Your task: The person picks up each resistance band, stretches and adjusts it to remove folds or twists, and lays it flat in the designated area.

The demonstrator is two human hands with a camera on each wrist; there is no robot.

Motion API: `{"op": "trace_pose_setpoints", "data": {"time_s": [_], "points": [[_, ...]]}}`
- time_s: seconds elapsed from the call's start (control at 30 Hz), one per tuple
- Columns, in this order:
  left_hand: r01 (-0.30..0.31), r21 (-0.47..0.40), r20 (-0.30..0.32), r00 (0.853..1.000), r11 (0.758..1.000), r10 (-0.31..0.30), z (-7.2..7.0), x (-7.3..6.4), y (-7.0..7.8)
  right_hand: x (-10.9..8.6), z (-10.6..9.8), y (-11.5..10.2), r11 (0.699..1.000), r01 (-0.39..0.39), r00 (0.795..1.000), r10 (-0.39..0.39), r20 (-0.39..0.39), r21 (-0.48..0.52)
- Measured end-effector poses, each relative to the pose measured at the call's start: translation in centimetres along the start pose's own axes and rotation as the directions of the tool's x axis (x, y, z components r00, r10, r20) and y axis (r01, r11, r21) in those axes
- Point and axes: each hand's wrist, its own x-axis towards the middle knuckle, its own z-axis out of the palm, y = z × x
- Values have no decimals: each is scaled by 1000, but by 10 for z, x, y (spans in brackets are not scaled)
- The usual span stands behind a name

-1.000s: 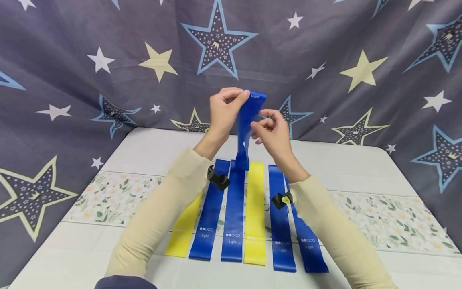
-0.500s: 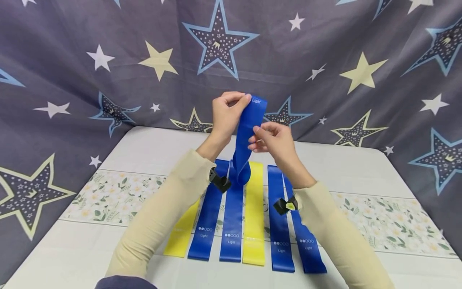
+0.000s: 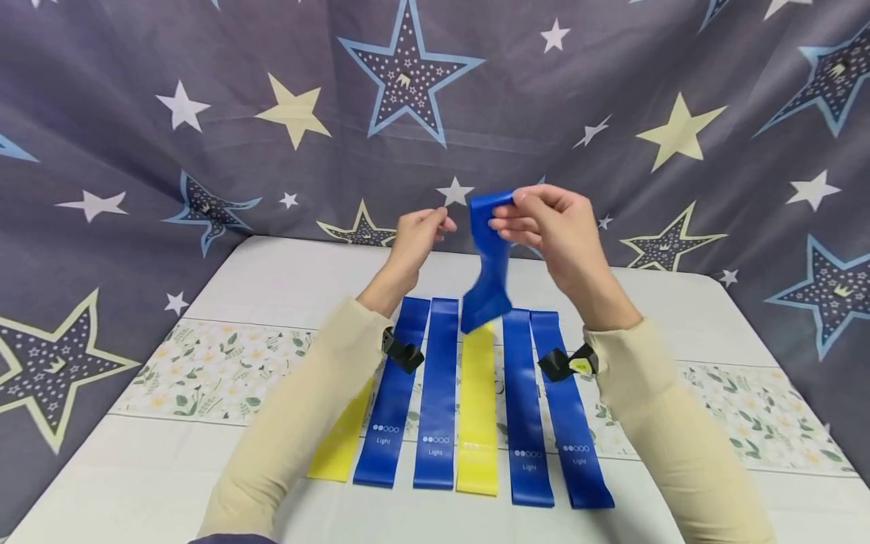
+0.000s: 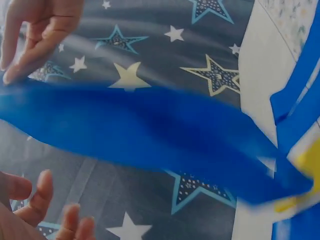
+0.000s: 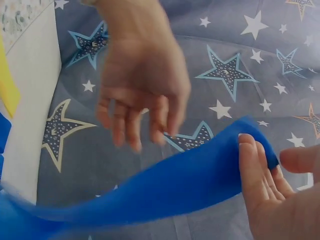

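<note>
My right hand [image 3: 560,227] pinches the top end of a blue resistance band [image 3: 492,261] between thumb and fingers. The band hangs down in a loop, its lower end overlapping the far end of a yellow band [image 3: 479,408] in the head view. To its left, my left hand [image 3: 416,243] is raised with relaxed fingers and holds nothing. In the right wrist view, the left hand [image 5: 142,85] shows its loosely bent fingers apart from the blue band [image 5: 190,175]. The left wrist view has the held band [image 4: 150,130] stretching across, blurred.
Flat bands lie side by side on the white table [image 3: 272,279]: blue bands [image 3: 435,393] marked "Light", and a second yellow band [image 3: 343,438] partly behind the left sleeve. A floral strip [image 3: 224,370] crosses the table. A star-patterned curtain [image 3: 238,60] stands behind it.
The left hand has let go of the blue band and moved down and left. The right hand has taken its top end and shifted right and up, the band swinging along.
</note>
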Motion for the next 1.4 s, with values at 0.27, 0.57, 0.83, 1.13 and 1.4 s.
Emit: {"op": "trace_pose_setpoints", "data": {"time_s": [0.27, 0.57, 0.83, 1.13, 1.4], "points": [[-234, -33, 53, 971, 972, 235, 7, -19, -7, 1, -2, -3, 999, -41, 999, 40, -31, -22], [-393, 240, 152, 918, 888, 366, 24, -30, -15, -2, 4, -9, 999, 36, 999, -36, 13, -16], [-385, 232, 104, 923, 893, 371, 35, -34, -35, -2, 11, -9, 998, 60, 998, -60, 4, -2], [-384, 137, 174, 917, 913, 359, 43, -42, -52, 1, 9, -2, 999, 51, 998, -51, -45, -17], [-253, -151, 362, 886, 956, 292, 43, -53, -75, 8, -4, 3, 999, 42, 993, -43, -109, -12]]}}
